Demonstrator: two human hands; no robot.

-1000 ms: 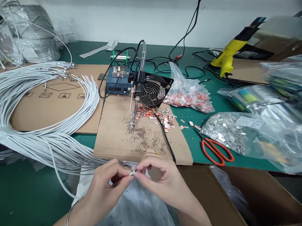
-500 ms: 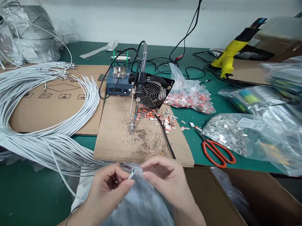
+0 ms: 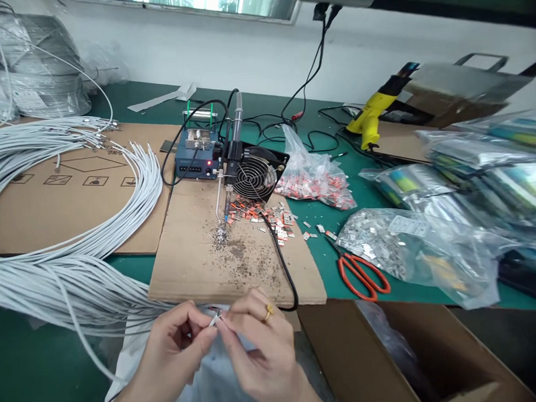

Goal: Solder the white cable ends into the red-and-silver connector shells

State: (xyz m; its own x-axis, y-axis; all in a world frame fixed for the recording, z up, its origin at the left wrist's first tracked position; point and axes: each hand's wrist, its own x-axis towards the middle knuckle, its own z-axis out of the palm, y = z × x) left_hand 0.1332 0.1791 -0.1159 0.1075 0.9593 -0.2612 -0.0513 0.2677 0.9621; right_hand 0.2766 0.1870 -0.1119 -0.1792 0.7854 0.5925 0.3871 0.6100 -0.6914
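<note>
My left hand [image 3: 170, 350] pinches a white cable [image 3: 213, 322] close to its stripped end, between thumb and fingertips. At that same end, the thumb and index finger of my right hand [image 3: 263, 349] are closed on the short thin wires coming out of the jacket. The fingertips partly hide these wires. Both hands are just in front of the cardboard sheet [image 3: 186, 270], over my lap. Beyond them a soldering iron [image 3: 237, 122] stands clamped tip-down above bits of solder, with orange and metal connectors [image 3: 280, 224] scattered beside it.
A bundle of white cables [image 3: 84, 274] covers the left side. Behind the board are a blue soldering station [image 3: 195, 162] and a fan [image 3: 254, 176]. To the right lie red-handled scissors [image 3: 362, 277], a bag of metal parts [image 3: 371, 238] and a yellow heat gun [image 3: 371, 116]. An open carton [image 3: 354, 351] stands below.
My right hand has moved left and closed its fingertips on the wires at the cable end; before, it was apart from them. The camera view has shifted, so the bench appears further left.
</note>
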